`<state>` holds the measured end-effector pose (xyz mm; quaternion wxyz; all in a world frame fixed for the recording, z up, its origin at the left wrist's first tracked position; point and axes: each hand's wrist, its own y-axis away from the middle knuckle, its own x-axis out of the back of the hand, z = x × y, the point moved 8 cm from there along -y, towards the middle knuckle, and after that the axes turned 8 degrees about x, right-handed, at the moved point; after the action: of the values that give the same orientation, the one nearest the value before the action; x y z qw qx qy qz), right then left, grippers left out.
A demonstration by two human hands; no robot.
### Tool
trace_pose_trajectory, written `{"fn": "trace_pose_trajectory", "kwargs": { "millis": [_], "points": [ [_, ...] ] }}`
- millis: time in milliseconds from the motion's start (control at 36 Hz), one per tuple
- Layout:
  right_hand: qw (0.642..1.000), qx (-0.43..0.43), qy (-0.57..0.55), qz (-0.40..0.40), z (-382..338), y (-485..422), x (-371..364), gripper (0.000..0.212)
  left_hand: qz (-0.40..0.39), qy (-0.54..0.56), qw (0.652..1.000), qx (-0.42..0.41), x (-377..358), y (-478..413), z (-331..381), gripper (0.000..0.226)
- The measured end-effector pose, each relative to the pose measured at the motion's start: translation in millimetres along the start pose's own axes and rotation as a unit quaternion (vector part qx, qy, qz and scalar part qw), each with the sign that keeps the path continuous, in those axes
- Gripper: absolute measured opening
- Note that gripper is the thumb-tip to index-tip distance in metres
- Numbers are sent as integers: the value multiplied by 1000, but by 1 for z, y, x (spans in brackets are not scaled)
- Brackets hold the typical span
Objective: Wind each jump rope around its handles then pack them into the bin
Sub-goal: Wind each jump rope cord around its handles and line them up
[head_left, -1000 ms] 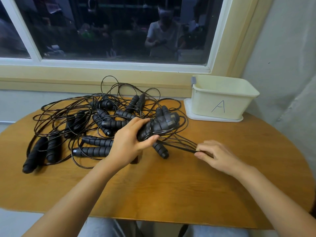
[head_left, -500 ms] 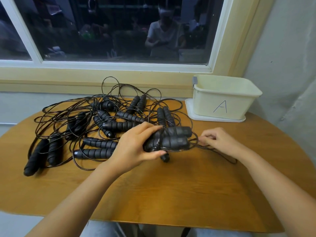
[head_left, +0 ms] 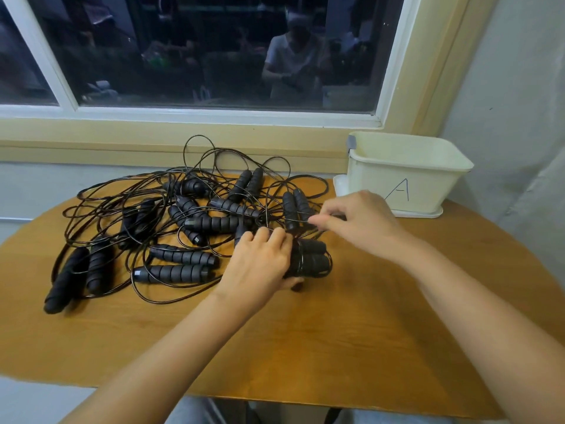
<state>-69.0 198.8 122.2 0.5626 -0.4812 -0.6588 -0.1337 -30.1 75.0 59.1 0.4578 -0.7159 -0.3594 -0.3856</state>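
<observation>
L hand [head_left: 260,261] grips a paired set of handles [head_left: 312,260] on the counter [head_left: 336,332], some cord wound on. R hand [head_left: 363,221], just beyond it, pinches the cord [head_left: 298,221]. Tangled rope pile [head_left: 183,255] lies left of L hand. Bin [head_left: 428,191] marked "A" sits behind R hand, not touching.

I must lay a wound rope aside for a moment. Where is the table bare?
Bare wood runs along the near edge of the table, between and under both forearms. A second free patch lies right of the right hand, before the bin. Crowded: the tangled jump ropes fill the left and back, up to the left hand.
</observation>
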Motion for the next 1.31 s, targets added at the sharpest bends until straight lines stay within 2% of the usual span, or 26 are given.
{"fn": "trace_pose_trajectory", "kwargs": {
  "millis": [56, 222, 361, 444, 528, 639, 806, 861, 972, 1083, 1194, 1306],
  "points": [
    [1000, 7, 9, 7, -6, 9, -3, 30, -29, 9, 998, 50, -2, -3, -11, 72],
    [997, 54, 55, 33, -16, 41, -17, 26, -28, 19, 992, 121, -8, -10, -32, 68],
    [994, 73, 67, 54, -24, 67, -30, 42, -21, 88, 985, 145, -4, -14, -39, 79],
    [986, 96, 83, 107, -35, 81, -30, 35, -38, 125, 978, 162, -6, -13, -40, 97],
    [977, 118, 105, 141, -41, 90, -36, 33, -36, 207, 965, 159, -10, -9, -40, 107],
    [973, 125, 144, 131, -37, 97, -56, 34, -28, 300, 939, 164, -12, -8, -39, 106],
    [962, 143, 185, 143, -33, 100, -76, 19, 9, 344, 929, 136, -1, -3, -26, 107],
    [956, 153, 197, 155, -35, 100, -76, 16, 15, 346, 929, 129, 3, -1, -22, 105],
    [953, 173, 195, 155, -33, 100, -79, 23, 35, 323, 937, 126, 6, 1, -18, 94],
    [954, 183, 189, 143, -28, 100, -83, 20, 113, 213, 966, 91, 19, 2, -12, 78],
    [970, 166, 131, 122, -17, 94, -82, 23, 162, 115, 979, 36, 28, 3, -1, 73],
    [987, 132, 54, 79, 1, 90, -85, 27, 161, 113, 980, 12, 27, 0, -1, 75]
  ]
}}
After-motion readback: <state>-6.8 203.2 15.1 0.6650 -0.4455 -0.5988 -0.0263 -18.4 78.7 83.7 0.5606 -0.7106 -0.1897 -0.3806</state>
